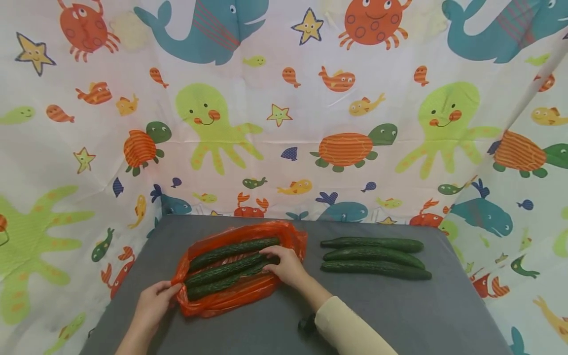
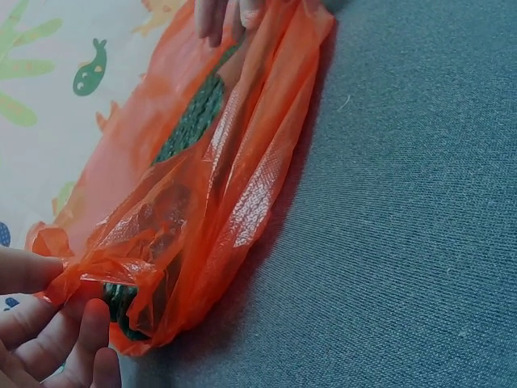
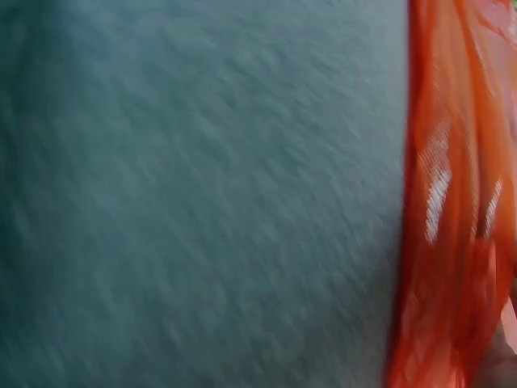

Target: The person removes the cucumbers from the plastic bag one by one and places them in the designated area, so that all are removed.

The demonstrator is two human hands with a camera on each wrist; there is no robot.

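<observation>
An orange plastic bag (image 1: 262, 296) lies spread on the table with three dark green cucumbers (image 1: 235, 252) side by side in its opening. At the bag's left end, my left hand (image 1: 154, 301) pinches the plastic between thumb and fingers. The left wrist view shows those fingers (image 2: 81, 323) close up against the gathered film, a cucumber end just beside them. My right hand (image 1: 287, 266) reaches over the bag's right side, thumb and fingers around the right end of the middle cucumber (image 1: 226, 270). In the right wrist view the bag (image 3: 452, 202) fills the right edge.
Three more cucumbers (image 1: 374, 254) lie in a row on the grey table (image 1: 377, 315), right of the bag. A curtain (image 1: 284, 187) printed with sea animals surrounds the table at the back and sides. A small dark object (image 1: 306, 325) shows beside the right sleeve.
</observation>
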